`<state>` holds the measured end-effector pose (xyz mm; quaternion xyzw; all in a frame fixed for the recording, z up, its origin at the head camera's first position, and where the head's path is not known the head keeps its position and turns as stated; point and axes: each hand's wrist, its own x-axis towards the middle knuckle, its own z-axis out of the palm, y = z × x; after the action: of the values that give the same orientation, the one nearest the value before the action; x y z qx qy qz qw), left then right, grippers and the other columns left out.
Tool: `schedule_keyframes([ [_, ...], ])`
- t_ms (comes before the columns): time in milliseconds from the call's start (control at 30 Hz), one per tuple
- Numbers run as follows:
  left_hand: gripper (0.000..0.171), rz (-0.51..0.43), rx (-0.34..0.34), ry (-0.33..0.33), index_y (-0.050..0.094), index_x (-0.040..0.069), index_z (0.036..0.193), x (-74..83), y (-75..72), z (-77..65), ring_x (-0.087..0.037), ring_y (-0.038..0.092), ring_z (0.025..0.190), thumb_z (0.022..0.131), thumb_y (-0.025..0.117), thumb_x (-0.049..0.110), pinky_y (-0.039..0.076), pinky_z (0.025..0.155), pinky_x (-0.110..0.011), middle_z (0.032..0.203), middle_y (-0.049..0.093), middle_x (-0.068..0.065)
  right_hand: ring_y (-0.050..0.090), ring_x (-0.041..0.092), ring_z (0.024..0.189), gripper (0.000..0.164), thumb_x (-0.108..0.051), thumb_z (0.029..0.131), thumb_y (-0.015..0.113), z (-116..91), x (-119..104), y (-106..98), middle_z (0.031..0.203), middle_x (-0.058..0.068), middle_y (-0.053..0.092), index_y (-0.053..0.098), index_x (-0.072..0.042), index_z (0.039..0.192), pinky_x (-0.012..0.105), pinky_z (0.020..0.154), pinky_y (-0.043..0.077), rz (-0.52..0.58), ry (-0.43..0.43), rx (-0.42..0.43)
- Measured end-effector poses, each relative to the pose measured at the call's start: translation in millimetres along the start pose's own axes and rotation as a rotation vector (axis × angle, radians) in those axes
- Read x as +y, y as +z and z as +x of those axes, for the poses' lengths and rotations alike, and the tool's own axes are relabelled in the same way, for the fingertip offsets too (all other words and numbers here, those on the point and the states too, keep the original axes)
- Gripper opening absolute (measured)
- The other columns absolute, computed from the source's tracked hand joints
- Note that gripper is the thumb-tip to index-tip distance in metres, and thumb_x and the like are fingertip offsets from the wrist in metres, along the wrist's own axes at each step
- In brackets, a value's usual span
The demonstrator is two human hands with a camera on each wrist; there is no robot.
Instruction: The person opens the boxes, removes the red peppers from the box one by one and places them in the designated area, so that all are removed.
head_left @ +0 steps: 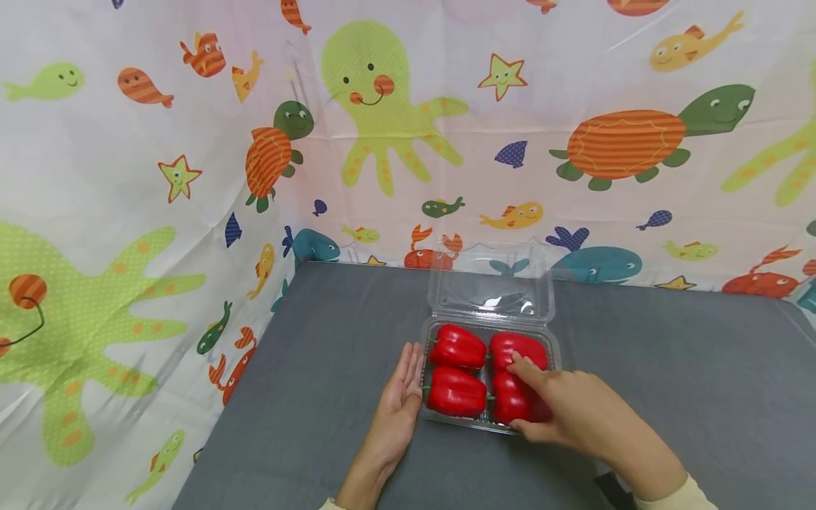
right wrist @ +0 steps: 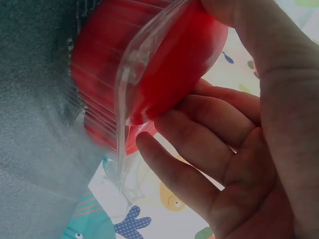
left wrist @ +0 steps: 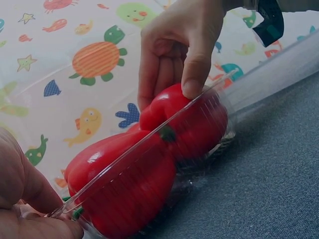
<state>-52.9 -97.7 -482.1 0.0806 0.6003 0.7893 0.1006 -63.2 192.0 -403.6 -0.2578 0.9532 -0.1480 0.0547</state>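
Note:
A clear plastic clamshell container lies on the table with several red bell peppers set in it in two columns. My right hand grips the front right bell pepper, thumb at its near end and fingers over its far side. That pepper sits within the container's walls in the left wrist view. Along the container's left side, my left hand rests with its fingers straight against the rim. The front left bell pepper lies closest to it, its green stem toward the hand.
The container's hinged lid stands open toward the back, near the wall. Grey cloth covers the table. A curtain printed with sea animals hangs behind and on the left. A dark strap is on the right wrist.

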Motion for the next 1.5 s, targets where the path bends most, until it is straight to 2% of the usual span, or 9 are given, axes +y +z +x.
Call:
schedule_keyframes([
  [400, 0.077, -0.003, 0.001, 0.0, 0.0, 0.012, 0.171, -0.9, 0.4, 0.1, -0.017, 0.01, 0.163, 0.105, 0.031, -0.013, 0.018, 0.124, -0.023, 0.178, 0.009, -0.004, 0.059, -0.001, 0.064, 0.088, -0.055, 0.071, 0.093, 1, 2, -4, 0.076, -0.017, 0.066, 0.065, -0.015, 0.144, 0.02, 0.059, 0.055, 0.002, 0.016, -0.041],
  [700, 0.077, 0.001, 0.001, 0.012, 0.001, 0.012, 0.171, 1.0, -0.2, -0.1, -0.017, 0.011, 0.163, 0.105, 0.031, -0.013, 0.018, 0.125, -0.023, 0.178, 0.009, -0.004, 0.068, 0.012, 0.082, 0.095, -0.061, 0.068, 0.093, 1, 3, -8, 0.093, -0.009, 0.073, 0.061, -0.021, 0.149, 0.036, 0.067, 0.065, 0.082, 0.1, -0.095],
  [833, 0.077, -0.005, -0.002, 0.016, 0.0, 0.012, 0.171, 1.1, -0.7, 0.1, -0.018, 0.01, 0.163, 0.105, 0.031, -0.013, 0.017, 0.125, -0.024, 0.178, 0.009, -0.004, 0.066, 0.01, 0.078, 0.099, -0.06, 0.07, 0.092, 1, 5, -8, 0.09, -0.009, 0.072, 0.057, -0.022, 0.154, 0.035, 0.067, 0.064, 0.087, 0.08, -0.11],
  [967, 0.077, -0.006, -0.005, 0.013, 0.0, 0.013, 0.171, 0.7, -0.6, 0.8, -0.018, 0.01, 0.163, 0.105, 0.031, -0.013, 0.018, 0.125, -0.024, 0.178, 0.009, -0.004, 0.066, 0.009, 0.076, 0.095, -0.058, 0.071, 0.092, 2, 6, -7, 0.086, -0.01, 0.071, 0.059, -0.023, 0.152, 0.033, 0.065, 0.064, 0.085, 0.075, -0.109],
  [1233, 0.076, -0.005, -0.002, 0.003, 0.0, 0.012, 0.171, -0.4, -0.4, 0.2, -0.018, 0.01, 0.163, 0.105, 0.031, -0.013, 0.018, 0.124, -0.023, 0.178, 0.009, -0.003, 0.063, 0.004, 0.071, 0.093, -0.054, 0.07, 0.095, 2, 5, -7, 0.083, -0.013, 0.069, 0.061, -0.018, 0.149, 0.027, 0.061, 0.061, 0.081, 0.049, -0.1],
  [1500, 0.076, -0.011, -0.002, 0.009, -0.001, 0.012, 0.171, -0.5, -0.5, 0.4, -0.017, 0.01, 0.163, 0.105, 0.03, -0.013, 0.019, 0.124, -0.021, 0.178, 0.008, -0.004, 0.059, 0.0, 0.068, 0.09, -0.056, 0.074, 0.091, 1, 6, -11, 0.079, -0.02, 0.065, 0.062, -0.012, 0.147, 0.018, 0.061, 0.054, 0.088, 0.017, -0.081],
])
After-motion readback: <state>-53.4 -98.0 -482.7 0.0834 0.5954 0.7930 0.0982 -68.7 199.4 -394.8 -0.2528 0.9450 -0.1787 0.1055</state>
